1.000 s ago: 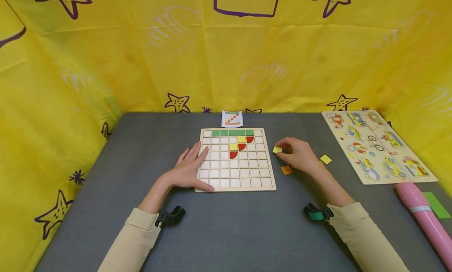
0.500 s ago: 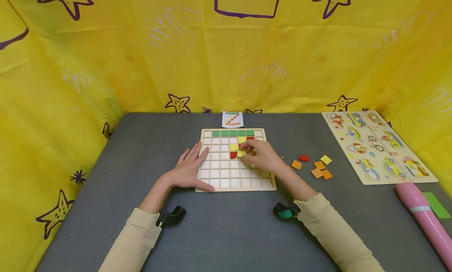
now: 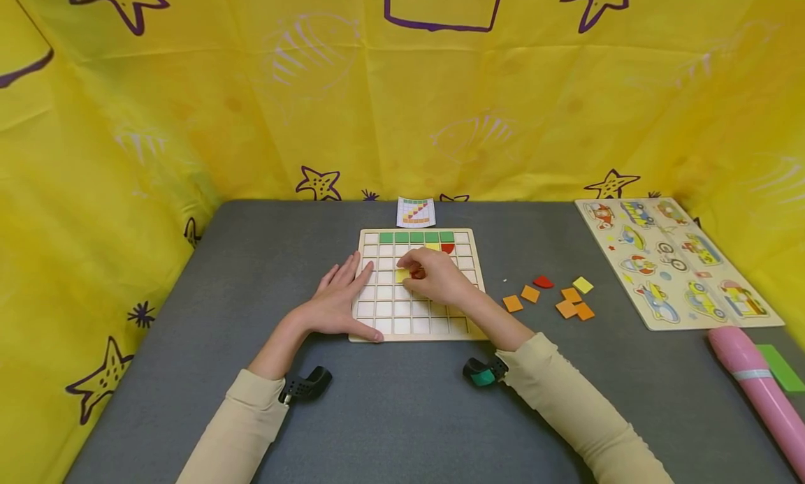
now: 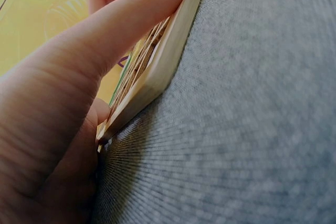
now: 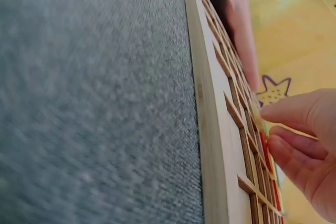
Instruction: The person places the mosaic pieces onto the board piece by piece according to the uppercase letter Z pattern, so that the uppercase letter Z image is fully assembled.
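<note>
A wooden grid board lies on the dark grey table. My left hand rests on its left side with straight fingers spread, and the thumb lies along the front rim in the left wrist view. Over the middle of the grid, my right hand pinches a yellow square tile at a cell in the fourth row. Green tiles fill part of the top row. Below them sit a yellow tile and a red quarter-round tile; my right hand covers most of the other placed pieces.
Behind the board stands a small pattern card. Loose to the right lie several orange tiles, a red piece and a yellow tile. Farther right are a picture puzzle board, a pink rod-shaped object and a green rectangle.
My right hand has carried the yellow tile leftward from beside the board onto the grid, uncovering the loose pieces on the right. The left hand has stayed in place.
</note>
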Action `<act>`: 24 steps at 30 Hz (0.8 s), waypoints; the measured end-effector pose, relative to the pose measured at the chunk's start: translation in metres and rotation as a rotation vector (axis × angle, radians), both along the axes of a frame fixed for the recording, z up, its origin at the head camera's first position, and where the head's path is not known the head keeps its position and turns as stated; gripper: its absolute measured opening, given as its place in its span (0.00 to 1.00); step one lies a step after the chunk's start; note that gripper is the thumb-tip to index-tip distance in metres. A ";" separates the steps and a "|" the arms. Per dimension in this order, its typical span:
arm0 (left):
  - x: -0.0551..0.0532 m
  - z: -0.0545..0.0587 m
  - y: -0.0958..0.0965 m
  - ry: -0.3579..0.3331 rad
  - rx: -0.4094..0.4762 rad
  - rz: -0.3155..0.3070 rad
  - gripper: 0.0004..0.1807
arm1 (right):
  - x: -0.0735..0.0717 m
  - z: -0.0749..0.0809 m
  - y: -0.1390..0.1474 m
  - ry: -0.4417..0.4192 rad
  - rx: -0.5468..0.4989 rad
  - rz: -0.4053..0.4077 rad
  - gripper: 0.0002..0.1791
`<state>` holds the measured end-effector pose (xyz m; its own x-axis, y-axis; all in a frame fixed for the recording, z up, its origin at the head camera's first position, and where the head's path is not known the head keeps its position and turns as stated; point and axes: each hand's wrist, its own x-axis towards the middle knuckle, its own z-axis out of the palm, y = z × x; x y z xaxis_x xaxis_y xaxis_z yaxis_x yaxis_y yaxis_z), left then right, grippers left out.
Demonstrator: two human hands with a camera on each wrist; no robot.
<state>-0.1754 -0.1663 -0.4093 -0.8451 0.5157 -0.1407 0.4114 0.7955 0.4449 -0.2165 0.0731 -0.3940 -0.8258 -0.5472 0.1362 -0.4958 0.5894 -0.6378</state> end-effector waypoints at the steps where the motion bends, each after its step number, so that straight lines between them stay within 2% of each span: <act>1: 0.000 0.000 0.000 0.002 0.000 -0.001 0.72 | 0.000 0.000 0.000 -0.003 -0.007 0.000 0.13; 10: -0.001 -0.002 0.001 0.006 0.000 -0.001 0.72 | 0.006 0.001 0.021 0.022 -0.066 -0.023 0.07; 17: -0.001 -0.002 0.001 0.001 0.006 0.004 0.73 | 0.013 0.002 0.066 0.062 -0.050 -0.047 0.05; 24: -0.001 -0.002 0.001 0.008 0.012 0.003 0.73 | 0.020 0.001 0.119 0.123 0.026 -0.144 0.06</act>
